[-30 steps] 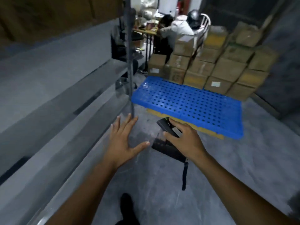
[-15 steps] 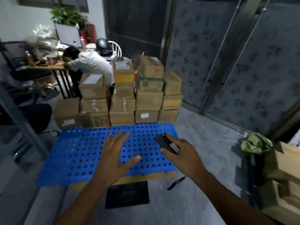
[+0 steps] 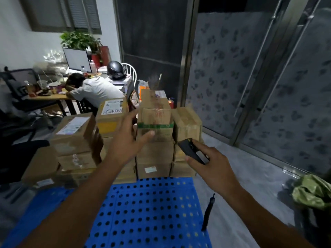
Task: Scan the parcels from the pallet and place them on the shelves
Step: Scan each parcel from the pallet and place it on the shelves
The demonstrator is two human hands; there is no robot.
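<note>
While the right hand [image 3: 213,169] has its grip clamped on a black scanner [image 3: 189,149], the left hand [image 3: 125,142], fingers apart, hovers before the boxes [image 3: 155,119] stacked behind the blue pallet [image 3: 152,212].

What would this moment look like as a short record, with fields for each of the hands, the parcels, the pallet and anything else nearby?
left hand: fingers spread, reaching at the green-taped box on top of the stack; contact unclear
right hand: grips a black scanner, its strap hanging down
parcels: cardboard boxes stacked several high at the pallet's far edge
pallet: blue, perforated
nearby: person slumped at a desk behind the stack; green bag low at right
</note>
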